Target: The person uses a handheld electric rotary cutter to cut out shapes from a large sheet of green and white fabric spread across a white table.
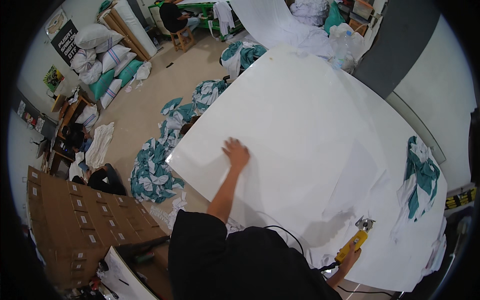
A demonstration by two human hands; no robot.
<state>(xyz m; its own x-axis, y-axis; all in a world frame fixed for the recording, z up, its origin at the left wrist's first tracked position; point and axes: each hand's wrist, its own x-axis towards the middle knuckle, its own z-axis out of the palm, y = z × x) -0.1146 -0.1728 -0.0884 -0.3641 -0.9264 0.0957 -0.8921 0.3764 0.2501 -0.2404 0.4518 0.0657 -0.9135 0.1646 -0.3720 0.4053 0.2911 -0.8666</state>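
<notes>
We are pressing our left hand (236, 152) open on the white fabric (300, 130) while our right hand (350, 257) is gripping the yellow cutter (354, 243); uneven tension is risking puckering and a wandering cut.

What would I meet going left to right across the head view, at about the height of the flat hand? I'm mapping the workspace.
Stacked cardboard boxes → teal-and-white cloth pile on the floor → left hand flat on the white sheet → right hand on the yellow cutter → teal-and-white cloth bundle on the table.
</notes>
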